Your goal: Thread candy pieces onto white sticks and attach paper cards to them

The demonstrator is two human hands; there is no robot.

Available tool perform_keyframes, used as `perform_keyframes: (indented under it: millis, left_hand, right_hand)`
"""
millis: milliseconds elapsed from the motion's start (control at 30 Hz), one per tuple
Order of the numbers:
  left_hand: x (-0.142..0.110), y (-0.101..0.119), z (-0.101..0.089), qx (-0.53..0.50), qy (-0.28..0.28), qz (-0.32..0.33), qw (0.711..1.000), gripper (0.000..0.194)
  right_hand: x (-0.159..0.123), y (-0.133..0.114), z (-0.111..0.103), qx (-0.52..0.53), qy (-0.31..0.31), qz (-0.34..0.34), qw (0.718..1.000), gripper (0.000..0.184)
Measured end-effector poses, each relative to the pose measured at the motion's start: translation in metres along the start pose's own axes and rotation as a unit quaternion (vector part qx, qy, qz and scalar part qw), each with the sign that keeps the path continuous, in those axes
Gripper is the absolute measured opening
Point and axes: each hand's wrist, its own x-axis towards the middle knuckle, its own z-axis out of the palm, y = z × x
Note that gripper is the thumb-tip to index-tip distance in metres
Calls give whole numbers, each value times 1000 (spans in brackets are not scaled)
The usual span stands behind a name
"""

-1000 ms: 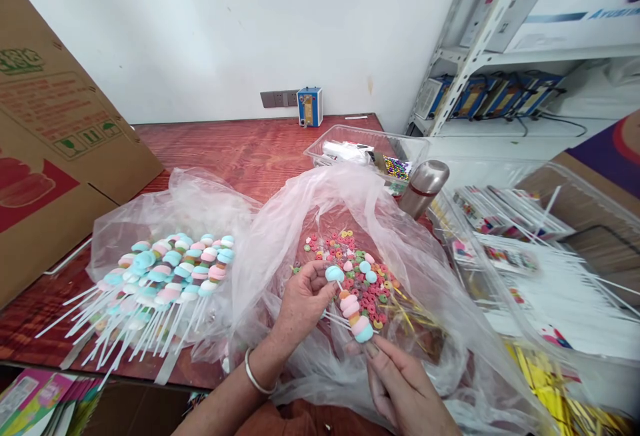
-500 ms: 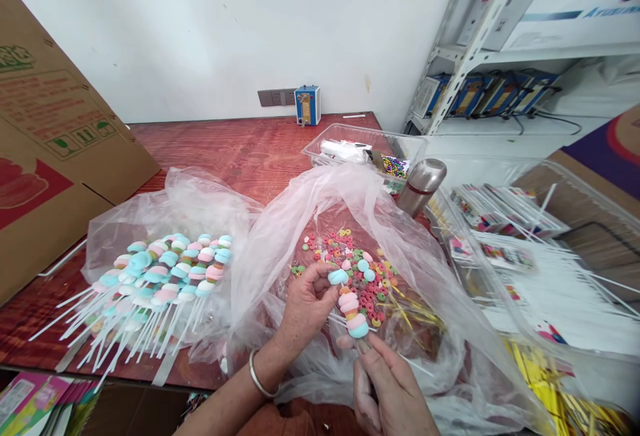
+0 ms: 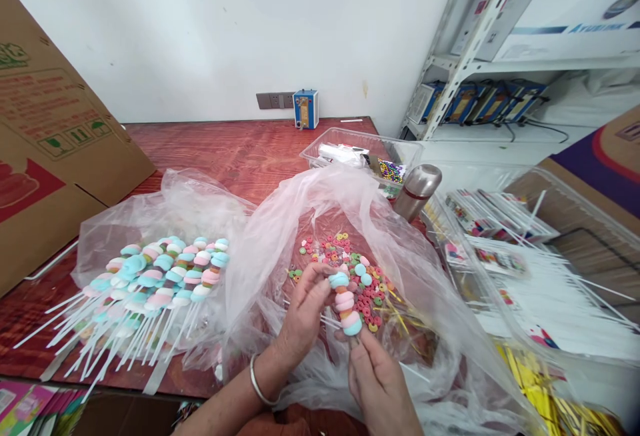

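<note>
My right hand [image 3: 381, 383] grips the white stick of a candy skewer [image 3: 346, 305] stacked with pink, orange and blue marshmallow pieces, held nearly upright. My left hand [image 3: 307, 308], a silver bangle on its wrist, pinches the blue piece at the top of that skewer. Both hands work over an open clear plastic bag [image 3: 400, 249] that holds loose coloured ring candies [image 3: 357, 269] and a few marshmallow pieces. To the left, a pile of finished skewers [image 3: 150, 283] lies on another plastic sheet.
A cardboard box [image 3: 50, 156] leans at the left. A clear tray [image 3: 350, 146] with beads and a steel flask [image 3: 417, 191] stand behind the bag. White sticks and wrappers in a clear bin [image 3: 525, 269] lie at the right, below metal shelving [image 3: 480, 36]. A blue device [image 3: 305, 108] sits by the wall.
The top blue piece has been pushed down onto the stack. The skewer has been turned more upright and both hands have drawn a little closer to me.
</note>
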Motion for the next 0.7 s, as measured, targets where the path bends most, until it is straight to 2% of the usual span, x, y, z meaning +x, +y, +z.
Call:
perform_keyframes:
  millis: [100, 233, 367, 467, 533, 567, 633, 700]
  left_hand:
    - [4, 5, 17, -104, 80, -49, 990, 27]
    - [3, 2, 34, -147, 103, -113, 977, 36]
    - [-6, -4, 44, -141, 115, -95, 979, 40]
    - [-9, -6, 48, -140, 93, -86, 982, 39]
    - [-8, -6, 48, -146, 91, -72, 982, 36]
    - [-7, -5, 47, -151, 95, -60, 982, 34]
    - [-4, -5, 44, -161, 104, -33, 981, 30]
    - [-3, -7, 41, -159, 92, -16, 983, 30]
  right_hand:
    - [2, 10, 2, -184, 48, -118, 975, 40]
    - [5, 21, 6, -383, 120, -198, 894, 45]
    - [10, 21, 7, -491, 159, -253, 819, 44]
    - [10, 21, 4, -517, 179, -287, 787, 44]
    - [8, 26, -2, -509, 170, -284, 794, 43]
    - [7, 29, -7, -494, 153, -277, 810, 41]
    - [11, 39, -14, -429, 119, -254, 859, 35]
    - [24, 46, -13, -320, 64, -249, 912, 34]
